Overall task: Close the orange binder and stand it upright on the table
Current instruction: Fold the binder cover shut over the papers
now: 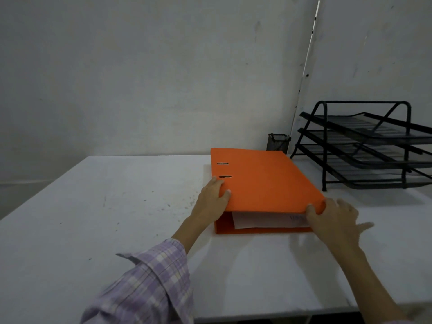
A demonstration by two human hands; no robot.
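- The left hand [214, 195] is reaching out from a plaid sleeve [149, 284], with its fingers [217, 182] lying on top of the cover and the thumb [226, 194] pressing beside them near the left edge of the binder [264, 181].
- The right hand [334, 218] is holding the near right corner of the cover, thumb on the edge and the other fingers spread loosely (slightly blurred), so it is resting against the cover rather than clamped on it.
- The binder is lying flat on the table [93, 206], between the two hands, the cover almost down, a gap showing paper [264, 219] at the near end.
- Its long axis is running from near to far, with the spine on the left, two slots beside it.
- A black tray rack [364, 146] is standing to the right, a mesh cup [278, 141] just behind the far corner.
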